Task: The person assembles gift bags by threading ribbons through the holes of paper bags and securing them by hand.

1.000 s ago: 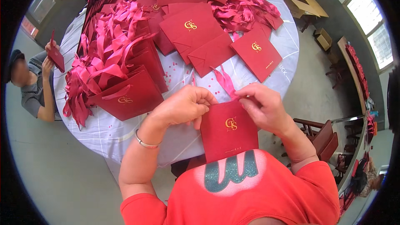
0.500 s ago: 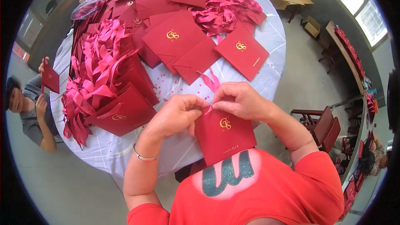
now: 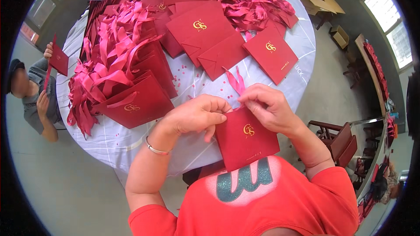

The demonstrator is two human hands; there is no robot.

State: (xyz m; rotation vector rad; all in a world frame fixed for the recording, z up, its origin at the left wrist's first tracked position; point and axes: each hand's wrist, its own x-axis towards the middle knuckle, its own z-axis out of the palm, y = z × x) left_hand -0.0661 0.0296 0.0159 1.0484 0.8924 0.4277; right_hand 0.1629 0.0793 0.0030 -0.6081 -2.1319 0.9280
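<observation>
Left hand point(image 3: 197, 115) pinched red paper bag point(image 3: 246, 142) top edge, right hand point(image 3: 270, 107) gripped pink ribbon point(image 3: 236, 82) at bag's rim, above white round table point(image 3: 280, 83).

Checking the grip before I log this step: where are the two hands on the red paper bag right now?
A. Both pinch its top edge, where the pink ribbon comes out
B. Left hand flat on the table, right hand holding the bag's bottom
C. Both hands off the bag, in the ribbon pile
A: the left hand and right hand meet at the top edge of the red paper bag, with the pink ribbon rising between their fingers.
</observation>
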